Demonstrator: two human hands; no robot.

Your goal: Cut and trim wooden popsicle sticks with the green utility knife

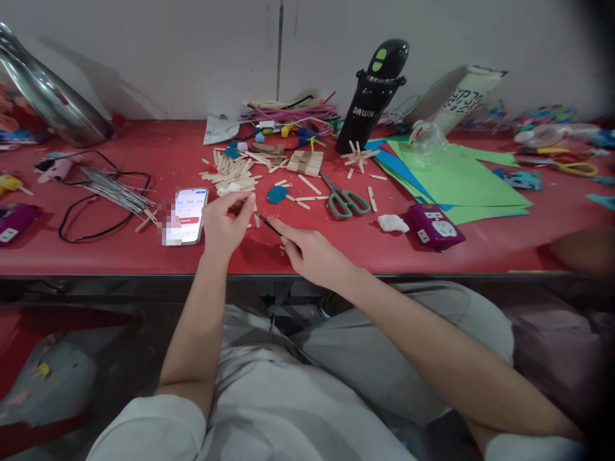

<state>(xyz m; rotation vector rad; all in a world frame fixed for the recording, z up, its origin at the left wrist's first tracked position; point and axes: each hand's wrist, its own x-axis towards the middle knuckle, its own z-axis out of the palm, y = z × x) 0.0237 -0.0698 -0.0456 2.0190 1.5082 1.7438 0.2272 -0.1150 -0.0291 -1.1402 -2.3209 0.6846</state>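
Fingertips [250, 202] pinched close in a crowded spot

Left thumb and forefinger of the left hand [223, 224] appear to pinch a small wooden stick [256, 219]; take that as the clock's centre, twelve straight ahead. Fingers of the right hand [317, 253] pinch a slim dark tool [273, 225], its tip at or just beside the stick; contact is too small to tell. Best done with the stick steadied near its end, light touches, and the left fingertips clear of the tip.

Near edge of the table [355, 256] runs along six, under the right hand. Phone [192, 221] sits at nine, piled sticks [235, 169] at eleven, blue lump [277, 194] past one, scissors [346, 200] at three. Bare red surface toward four offers the easiest room.
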